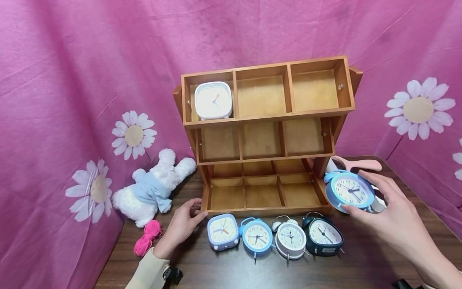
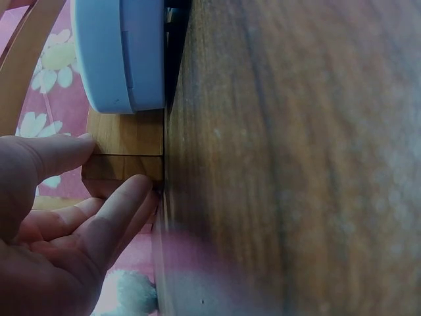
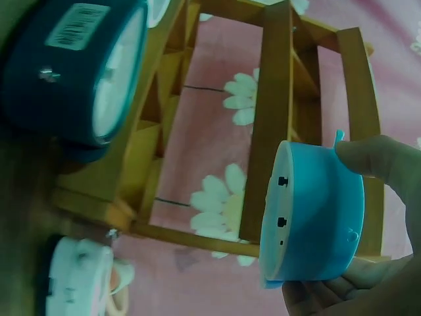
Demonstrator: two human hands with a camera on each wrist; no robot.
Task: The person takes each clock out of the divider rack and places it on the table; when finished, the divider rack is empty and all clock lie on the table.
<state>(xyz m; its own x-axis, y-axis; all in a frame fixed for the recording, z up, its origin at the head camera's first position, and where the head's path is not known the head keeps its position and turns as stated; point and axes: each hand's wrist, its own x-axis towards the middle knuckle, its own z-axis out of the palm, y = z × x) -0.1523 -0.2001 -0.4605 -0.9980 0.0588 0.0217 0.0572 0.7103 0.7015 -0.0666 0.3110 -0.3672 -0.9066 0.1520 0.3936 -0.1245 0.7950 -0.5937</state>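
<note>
My right hand (image 1: 391, 208) holds a light-blue twin-bell alarm clock (image 1: 351, 190) up at the right side of the wooden shelf (image 1: 267, 117), thumb on one side and fingers on the other. Its back and side show in the right wrist view. My left hand (image 1: 182, 224) grips the shelf's lower left corner (image 2: 125, 164) between thumb and fingers. In front of the shelf stand a lavender square clock (image 1: 223, 232), a blue twin-bell clock (image 1: 257, 237), a white twin-bell clock (image 1: 290, 237) and a dark green clock (image 1: 323, 236). A white square clock (image 1: 213, 100) sits in the top left compartment.
A white plush toy (image 1: 153, 188) in a blue top lies left of the shelf, near pink yarn (image 1: 148, 237). Behind the held clock are a pink handled item (image 1: 362, 164) and a white object (image 1: 379, 204), partly hidden. Pink flowered cloth (image 1: 252, 32) hangs behind the table.
</note>
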